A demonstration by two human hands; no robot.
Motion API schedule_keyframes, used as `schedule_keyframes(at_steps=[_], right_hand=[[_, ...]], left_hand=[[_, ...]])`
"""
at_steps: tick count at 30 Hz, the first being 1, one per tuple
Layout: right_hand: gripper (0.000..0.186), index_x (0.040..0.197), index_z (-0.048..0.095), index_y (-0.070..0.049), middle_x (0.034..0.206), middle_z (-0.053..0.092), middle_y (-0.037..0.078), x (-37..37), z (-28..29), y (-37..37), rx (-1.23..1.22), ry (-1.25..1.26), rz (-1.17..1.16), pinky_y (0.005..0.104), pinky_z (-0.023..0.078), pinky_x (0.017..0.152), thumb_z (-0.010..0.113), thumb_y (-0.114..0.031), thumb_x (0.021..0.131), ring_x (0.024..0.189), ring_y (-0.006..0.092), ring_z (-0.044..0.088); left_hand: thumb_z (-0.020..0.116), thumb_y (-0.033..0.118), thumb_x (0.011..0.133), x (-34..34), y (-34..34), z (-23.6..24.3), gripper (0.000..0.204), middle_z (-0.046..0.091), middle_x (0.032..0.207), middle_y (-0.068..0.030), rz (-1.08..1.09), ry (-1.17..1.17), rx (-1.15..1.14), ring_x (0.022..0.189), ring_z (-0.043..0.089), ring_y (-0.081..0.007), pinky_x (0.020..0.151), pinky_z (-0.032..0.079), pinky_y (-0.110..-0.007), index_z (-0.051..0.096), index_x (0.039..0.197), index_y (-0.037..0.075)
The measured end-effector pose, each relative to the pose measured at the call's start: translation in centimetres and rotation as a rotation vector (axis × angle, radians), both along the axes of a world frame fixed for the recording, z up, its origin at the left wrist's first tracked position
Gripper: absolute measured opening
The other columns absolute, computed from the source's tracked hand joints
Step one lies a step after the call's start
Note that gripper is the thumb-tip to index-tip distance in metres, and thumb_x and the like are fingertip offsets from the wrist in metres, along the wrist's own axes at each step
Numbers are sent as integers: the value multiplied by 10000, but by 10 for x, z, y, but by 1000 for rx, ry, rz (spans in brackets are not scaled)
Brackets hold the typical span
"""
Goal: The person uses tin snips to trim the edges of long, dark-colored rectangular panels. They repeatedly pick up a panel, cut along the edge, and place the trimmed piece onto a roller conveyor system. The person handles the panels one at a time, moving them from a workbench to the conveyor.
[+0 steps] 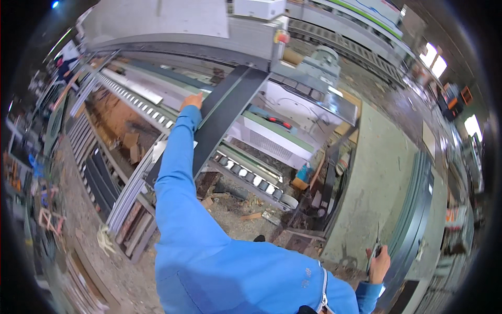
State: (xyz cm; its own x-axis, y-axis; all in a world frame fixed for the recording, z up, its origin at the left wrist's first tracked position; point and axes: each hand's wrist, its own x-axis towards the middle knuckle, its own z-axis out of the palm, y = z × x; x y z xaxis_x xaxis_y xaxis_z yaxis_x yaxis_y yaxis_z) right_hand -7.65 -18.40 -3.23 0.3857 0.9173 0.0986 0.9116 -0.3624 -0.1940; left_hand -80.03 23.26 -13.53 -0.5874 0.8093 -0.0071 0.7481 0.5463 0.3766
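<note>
My left hand (191, 100) is stretched forward with fingers curled at the left edge of a long dark strip (222, 123), which lies crosswise over the machine's pale bed and roller rails (136, 99). My right hand (379, 261) grips a metal hand tool (376, 246) with a thin pointed tip, low at the right beside a stack of long dark profiles (410, 220). A red and black handled item (280, 122) rests on the machine's bed to the right of the strip.
A motor housing (321, 65) and a red button (282, 36) are at the back. A greenish board (374, 162) lies at right. Lower rollers (253, 178), wood scraps (251, 216) and stacked rails (125, 193) surround me. A person (67, 70) is at the far upper left.
</note>
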Motion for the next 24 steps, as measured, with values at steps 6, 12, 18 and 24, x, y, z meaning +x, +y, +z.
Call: schedule_keyframes(at_steps=[6,12,18,24], right_hand=[[430,814,451,-34,682,542,168,-5,6,2,-25,-7,-21,447,406,593,762,-297,676,676,390,545],[442,779,426,-39,655,526,155,-4,10,-1,-7,5,-33,434,397,558,764,-303,675,646,368,543],[422,799,456,-28,701,554,167,2,8,-2,27,21,-23,439,415,586,747,-314,691,677,378,556],[420,797,461,-32,702,558,161,12,7,-7,17,53,-58,436,418,589,750,-317,690,673,371,557]], left_hand=[[242,719,831,8,36,-43,922,545,1135,-309,-300,-43,-64,1118,486,-445,969,360,-457,584,1075,-103],[281,723,824,64,20,-43,914,554,1075,-340,-284,-65,-36,1081,504,-459,926,386,-482,607,1004,-111],[268,674,862,135,-10,-31,861,584,998,-333,-282,-45,15,1017,537,-464,880,407,-504,637,922,-102],[331,690,847,193,-28,-40,870,603,917,-335,-374,-120,66,924,573,-465,807,435,-501,629,846,-128]])
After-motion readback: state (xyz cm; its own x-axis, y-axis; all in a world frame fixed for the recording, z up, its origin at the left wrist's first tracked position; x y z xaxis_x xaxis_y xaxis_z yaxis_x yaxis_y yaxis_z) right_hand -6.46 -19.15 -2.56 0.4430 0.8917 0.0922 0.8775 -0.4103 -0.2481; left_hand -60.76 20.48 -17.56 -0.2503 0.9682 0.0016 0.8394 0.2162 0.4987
